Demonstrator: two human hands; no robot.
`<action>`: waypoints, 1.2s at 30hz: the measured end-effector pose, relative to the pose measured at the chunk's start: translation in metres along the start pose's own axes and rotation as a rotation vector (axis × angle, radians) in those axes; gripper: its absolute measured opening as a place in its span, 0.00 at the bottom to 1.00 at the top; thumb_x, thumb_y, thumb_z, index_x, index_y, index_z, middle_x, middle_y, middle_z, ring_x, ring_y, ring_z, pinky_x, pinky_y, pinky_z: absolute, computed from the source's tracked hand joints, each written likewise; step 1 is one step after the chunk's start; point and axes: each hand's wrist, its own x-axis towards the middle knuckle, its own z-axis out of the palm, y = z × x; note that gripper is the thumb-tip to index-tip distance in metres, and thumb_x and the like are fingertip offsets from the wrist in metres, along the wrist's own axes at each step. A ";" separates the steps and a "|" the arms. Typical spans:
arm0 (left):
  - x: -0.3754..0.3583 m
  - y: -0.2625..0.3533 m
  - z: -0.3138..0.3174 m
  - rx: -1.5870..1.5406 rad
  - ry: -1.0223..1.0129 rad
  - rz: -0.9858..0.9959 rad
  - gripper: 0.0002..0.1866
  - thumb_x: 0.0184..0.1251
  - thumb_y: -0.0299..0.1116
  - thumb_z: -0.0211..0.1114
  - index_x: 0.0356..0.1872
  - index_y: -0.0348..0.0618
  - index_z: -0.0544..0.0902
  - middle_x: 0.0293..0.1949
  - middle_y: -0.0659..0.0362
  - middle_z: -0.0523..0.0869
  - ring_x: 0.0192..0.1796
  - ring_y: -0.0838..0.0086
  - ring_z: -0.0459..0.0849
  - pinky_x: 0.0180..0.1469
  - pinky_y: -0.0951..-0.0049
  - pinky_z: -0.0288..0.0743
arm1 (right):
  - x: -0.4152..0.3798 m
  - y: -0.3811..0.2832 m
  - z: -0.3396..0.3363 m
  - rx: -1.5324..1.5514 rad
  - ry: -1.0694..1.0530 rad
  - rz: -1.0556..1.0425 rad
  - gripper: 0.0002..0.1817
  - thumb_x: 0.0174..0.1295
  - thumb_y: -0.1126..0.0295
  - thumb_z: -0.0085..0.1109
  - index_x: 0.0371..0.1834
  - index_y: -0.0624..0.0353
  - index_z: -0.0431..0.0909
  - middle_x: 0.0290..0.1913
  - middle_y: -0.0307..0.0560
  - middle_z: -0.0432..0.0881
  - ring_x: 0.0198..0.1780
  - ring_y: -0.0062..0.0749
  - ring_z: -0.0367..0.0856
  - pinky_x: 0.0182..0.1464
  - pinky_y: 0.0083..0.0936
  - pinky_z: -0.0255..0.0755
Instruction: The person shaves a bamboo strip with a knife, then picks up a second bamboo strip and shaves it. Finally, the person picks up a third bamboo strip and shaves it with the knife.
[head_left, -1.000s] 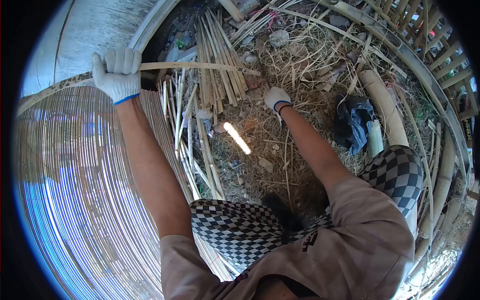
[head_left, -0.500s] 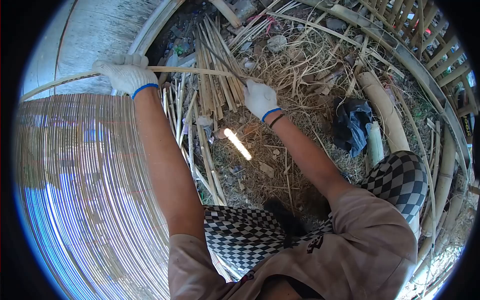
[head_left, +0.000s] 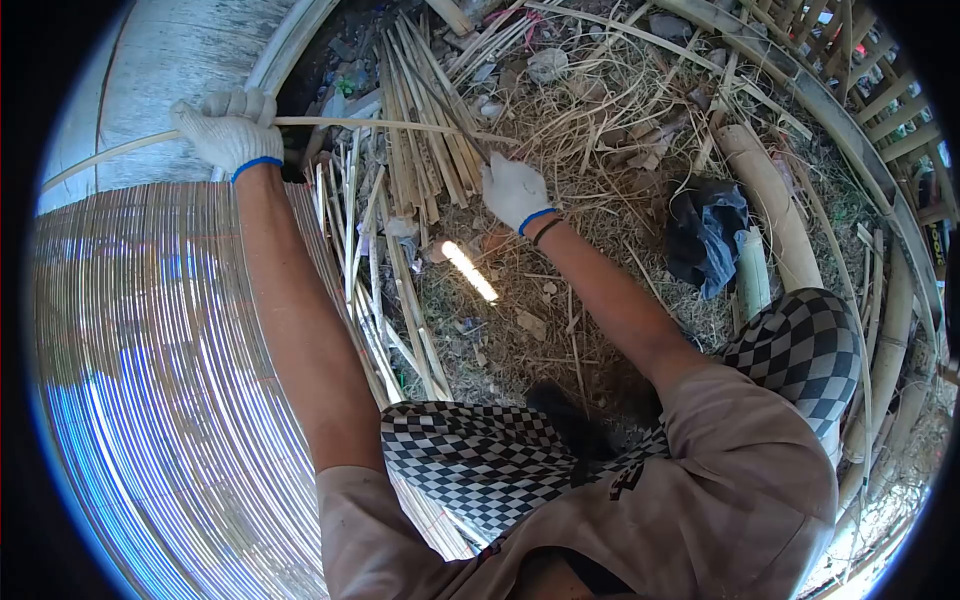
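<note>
My left hand (head_left: 230, 130), in a white knit glove with a blue cuff, is closed around a long, thin bamboo strip (head_left: 350, 122). The strip bows down to the left edge and runs right, its other end lying just above my right hand (head_left: 517, 193). That hand, gloved the same way, is wrapped round the handle end of a long, thin dark knife (head_left: 447, 107). The blade slants up and left, crossing the strip in this view; the handle is hidden in my fist.
A bamboo slat screen (head_left: 180, 350) fills the left side. Split bamboo sticks (head_left: 415, 130) lie in a bundle ahead, with curly shavings (head_left: 600, 90) beside them. At right are a black plastic bag (head_left: 708, 235), a bamboo pole (head_left: 768, 205) and a curved bamboo rail (head_left: 830, 125).
My left hand has moved left, with more of the strip showing between my hands. My right hand stays almost in place, still on the knife.
</note>
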 end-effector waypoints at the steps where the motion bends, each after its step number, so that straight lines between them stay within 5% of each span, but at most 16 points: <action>1: -0.001 -0.001 -0.001 -0.001 0.035 -0.009 0.32 0.78 0.67 0.42 0.18 0.56 0.54 0.16 0.65 0.52 0.19 0.74 0.48 0.23 0.72 0.42 | 0.000 0.012 0.011 0.025 0.005 0.057 0.14 0.70 0.66 0.53 0.47 0.65 0.83 0.43 0.66 0.89 0.46 0.62 0.89 0.52 0.51 0.82; 6: -0.001 -0.004 -0.004 -0.044 0.029 0.029 0.31 0.79 0.63 0.44 0.19 0.56 0.54 0.15 0.65 0.52 0.19 0.75 0.47 0.21 0.73 0.40 | 0.030 0.073 0.060 -0.023 -0.112 0.092 0.16 0.68 0.66 0.55 0.51 0.65 0.84 0.46 0.70 0.89 0.48 0.61 0.90 0.52 0.52 0.82; 10: 0.002 -0.002 0.005 0.002 -0.045 0.033 0.30 0.81 0.62 0.42 0.20 0.53 0.56 0.19 0.64 0.56 0.21 0.75 0.52 0.22 0.74 0.46 | 0.007 0.022 0.019 0.003 0.029 0.011 0.16 0.66 0.65 0.58 0.46 0.67 0.86 0.45 0.69 0.89 0.46 0.61 0.90 0.51 0.50 0.83; 11: 0.002 -0.003 0.013 -0.019 0.041 0.045 0.30 0.81 0.60 0.44 0.19 0.54 0.54 0.16 0.65 0.52 0.19 0.76 0.47 0.21 0.73 0.41 | 0.003 0.016 0.020 -0.029 0.037 0.014 0.16 0.67 0.65 0.58 0.45 0.67 0.87 0.43 0.66 0.90 0.46 0.58 0.91 0.51 0.48 0.84; 15: -0.003 -0.002 0.014 -0.028 0.130 0.047 0.30 0.81 0.59 0.45 0.19 0.54 0.55 0.16 0.65 0.53 0.19 0.76 0.48 0.22 0.72 0.42 | 0.009 0.066 0.037 0.034 -0.176 0.243 0.15 0.69 0.66 0.56 0.43 0.66 0.88 0.45 0.63 0.90 0.49 0.56 0.91 0.52 0.44 0.85; 18: 0.005 -0.004 0.010 0.003 0.119 0.057 0.29 0.81 0.59 0.44 0.21 0.53 0.57 0.18 0.65 0.54 0.20 0.75 0.50 0.22 0.72 0.45 | 0.024 0.061 0.039 -0.583 -0.358 -0.181 0.16 0.69 0.64 0.56 0.40 0.65 0.89 0.47 0.62 0.90 0.50 0.57 0.90 0.52 0.45 0.85; 22: 0.004 -0.005 0.002 -0.003 0.046 0.015 0.28 0.82 0.58 0.44 0.22 0.52 0.58 0.20 0.65 0.54 0.21 0.75 0.52 0.23 0.72 0.46 | 0.004 0.031 0.036 -0.012 0.035 0.063 0.22 0.69 0.63 0.57 0.57 0.71 0.83 0.43 0.67 0.88 0.46 0.58 0.90 0.50 0.47 0.85; 23: 0.001 -0.003 0.002 -0.014 0.047 0.009 0.28 0.82 0.58 0.44 0.22 0.52 0.57 0.20 0.65 0.54 0.21 0.75 0.51 0.23 0.72 0.45 | 0.000 0.027 0.034 -0.006 -0.011 0.061 0.26 0.68 0.63 0.57 0.62 0.73 0.78 0.40 0.70 0.87 0.46 0.59 0.90 0.49 0.47 0.84; 27: -0.001 -0.004 -0.011 -0.024 0.093 0.012 0.29 0.82 0.55 0.42 0.18 0.55 0.55 0.17 0.66 0.53 0.19 0.76 0.49 0.22 0.72 0.42 | 0.006 0.080 0.056 -0.100 -0.267 0.201 0.17 0.70 0.62 0.56 0.51 0.59 0.88 0.50 0.57 0.90 0.52 0.49 0.89 0.50 0.40 0.84; 30: 0.010 -0.009 -0.032 -0.083 -0.048 -0.014 0.30 0.80 0.56 0.46 0.15 0.57 0.54 0.15 0.67 0.50 0.17 0.76 0.46 0.21 0.72 0.40 | 0.014 0.092 0.056 -0.487 -0.398 0.065 0.16 0.70 0.59 0.56 0.46 0.53 0.91 0.53 0.52 0.90 0.53 0.46 0.90 0.52 0.37 0.84; 34: 0.019 -0.007 -0.057 -0.256 -0.418 -0.138 0.27 0.79 0.45 0.48 0.15 0.56 0.54 0.15 0.69 0.50 0.18 0.78 0.44 0.22 0.71 0.39 | 0.008 0.041 0.009 -0.230 -0.194 0.112 0.15 0.70 0.63 0.54 0.45 0.55 0.90 0.49 0.55 0.91 0.52 0.46 0.90 0.51 0.37 0.84; 35: 0.015 -0.005 -0.058 -0.300 -0.444 -0.155 0.27 0.78 0.44 0.50 0.14 0.56 0.55 0.15 0.69 0.49 0.19 0.77 0.44 0.23 0.71 0.40 | 0.004 0.037 0.013 -0.268 -0.018 -0.110 0.13 0.70 0.66 0.53 0.41 0.59 0.87 0.45 0.56 0.91 0.49 0.50 0.91 0.50 0.43 0.84; 36: 0.009 -0.003 -0.056 -0.304 -0.445 -0.128 0.27 0.78 0.44 0.50 0.14 0.56 0.55 0.15 0.68 0.50 0.19 0.77 0.44 0.23 0.71 0.40 | 0.005 0.033 0.009 -0.197 0.004 -0.109 0.13 0.70 0.66 0.53 0.39 0.60 0.87 0.44 0.57 0.91 0.48 0.51 0.91 0.49 0.44 0.84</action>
